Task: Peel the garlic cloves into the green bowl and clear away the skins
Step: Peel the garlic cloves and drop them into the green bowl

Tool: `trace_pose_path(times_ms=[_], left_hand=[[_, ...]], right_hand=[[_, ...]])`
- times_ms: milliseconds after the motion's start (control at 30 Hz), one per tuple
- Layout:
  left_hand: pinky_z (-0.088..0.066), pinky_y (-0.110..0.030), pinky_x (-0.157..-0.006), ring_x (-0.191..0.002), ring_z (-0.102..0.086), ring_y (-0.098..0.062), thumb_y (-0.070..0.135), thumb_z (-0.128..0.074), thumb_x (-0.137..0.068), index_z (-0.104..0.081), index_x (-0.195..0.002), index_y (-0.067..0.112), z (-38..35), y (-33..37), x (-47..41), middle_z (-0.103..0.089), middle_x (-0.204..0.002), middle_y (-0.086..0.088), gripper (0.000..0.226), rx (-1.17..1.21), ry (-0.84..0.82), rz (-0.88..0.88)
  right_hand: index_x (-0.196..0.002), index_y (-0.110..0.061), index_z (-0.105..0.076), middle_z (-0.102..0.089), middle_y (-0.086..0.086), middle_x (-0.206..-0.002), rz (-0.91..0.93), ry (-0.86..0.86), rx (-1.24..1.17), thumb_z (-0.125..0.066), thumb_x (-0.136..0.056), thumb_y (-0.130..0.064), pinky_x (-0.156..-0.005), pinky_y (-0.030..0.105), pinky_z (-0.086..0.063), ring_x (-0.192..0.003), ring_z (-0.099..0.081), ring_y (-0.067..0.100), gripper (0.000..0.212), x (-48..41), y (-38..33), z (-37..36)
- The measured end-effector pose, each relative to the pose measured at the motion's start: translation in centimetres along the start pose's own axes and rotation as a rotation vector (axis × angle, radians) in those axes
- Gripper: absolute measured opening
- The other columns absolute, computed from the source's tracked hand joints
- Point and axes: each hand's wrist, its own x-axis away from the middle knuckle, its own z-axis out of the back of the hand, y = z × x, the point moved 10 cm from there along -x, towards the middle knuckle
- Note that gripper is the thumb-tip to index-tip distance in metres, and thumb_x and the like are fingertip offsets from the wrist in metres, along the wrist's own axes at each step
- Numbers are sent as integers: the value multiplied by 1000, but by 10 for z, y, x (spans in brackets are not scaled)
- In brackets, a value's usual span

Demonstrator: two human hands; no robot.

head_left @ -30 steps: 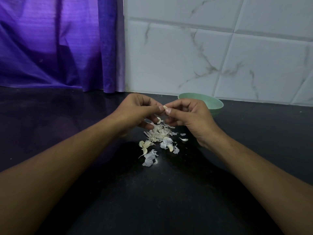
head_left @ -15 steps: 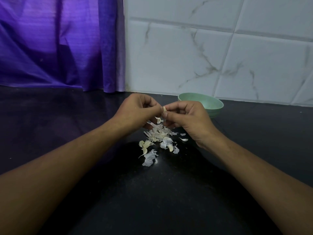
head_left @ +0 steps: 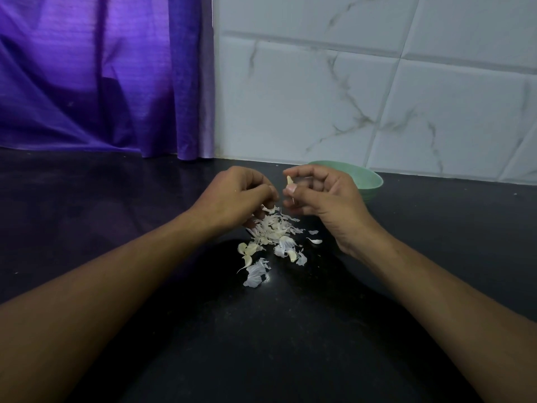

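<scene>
Black counter (head_left: 276, 344) fills pretty much the whole near part of the shot, with two bare forearms coming in from the bottom corners. Bit further in there's a messy little pile of garlic skins (head_left: 271, 231) lying on the counter between the wrists, with a few loose cloves (head_left: 247, 250) mixed into the near edge of it. Right above the pile are the hands, close together but not touching. Left hand (head_left: 232, 193) is curled over with its fingertips down in the top of the skins; can't really tell if it's pinching anything. Right hand (head_left: 322, 196) is pinching a small garlic clove (head_left: 289, 180) between thumb and fingers, held upright. Behind the right hand sits the green bowl (head_left: 369, 181), mostly blocked by the knuckles, so no idea what's inside. Past that, a purple curtain (head_left: 101, 77) on the left and white marble-look tiles (head_left: 377, 91) on the right.
</scene>
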Motion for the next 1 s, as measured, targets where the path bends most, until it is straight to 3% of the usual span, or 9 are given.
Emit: trace_pose_path(times_ms=[133, 300, 500, 633, 867, 1000], left_hand=[[-65, -43, -65, -72, -75, -21, 31, -74, -94, -76, -89, 16, 2, 9, 2, -77, -82, -5, 15, -80, 6, -103], [-64, -41, -61, -68, -74, -23, 32, -85, -84, -75, -89, 21, 2, 14, 3, -77, -82, 6, 16, -120, 25, -139], [-64, -43, -60, -66, -72, -22, 24, -85, -86, -75, -87, 17, 6, 11, 0, -74, -75, -3, 12, -91, 51, -132], [-65, -46, -62, -74, -74, -33, 25, -84, -86, -75, -87, 15, 12, 9, -3, -74, -74, -8, 14, -12, 82, -115], [-61, -35, -55, -61, -70, -13, 19, -72, -97, -67, -96, 10, 4, 12, -1, -70, -75, -4, 10, -125, 42, -161], [-63, -47, -60, -66, -72, -14, 20, -65, -102, -62, -99, 11, 1, 15, 0, -69, -79, -5, 10, -183, 6, -202]], right_hand=[[-103, -4, -70, -77, 17, -86, 8, 10, 33, -69, -95, 0, -73, 38, -63, -72, -73, 23, 10, -1, -1, 1], [-96, -5, -73, -76, 13, -81, -3, -6, 69, -73, -93, -6, -86, 54, -59, -79, -71, 26, 3, 1, 3, -2], [-98, 0, -71, -77, 10, -79, -48, -15, 18, -72, -93, -3, -72, 34, -62, -69, -69, 16, 6, 1, 4, -2], [-98, -2, -71, -75, 14, -83, -82, -10, -9, -73, -91, -3, -76, 41, -63, -71, -69, 21, 7, 1, 6, 0], [-102, -1, -71, -75, 24, -93, -103, -53, 44, -77, -90, -6, -77, 44, -63, -73, -72, 23, 14, 2, 9, -4], [-102, 0, -73, -76, 19, -90, -109, -44, 23, -75, -91, -7, -78, 44, -63, -75, -73, 23, 13, 2, 9, -3]])
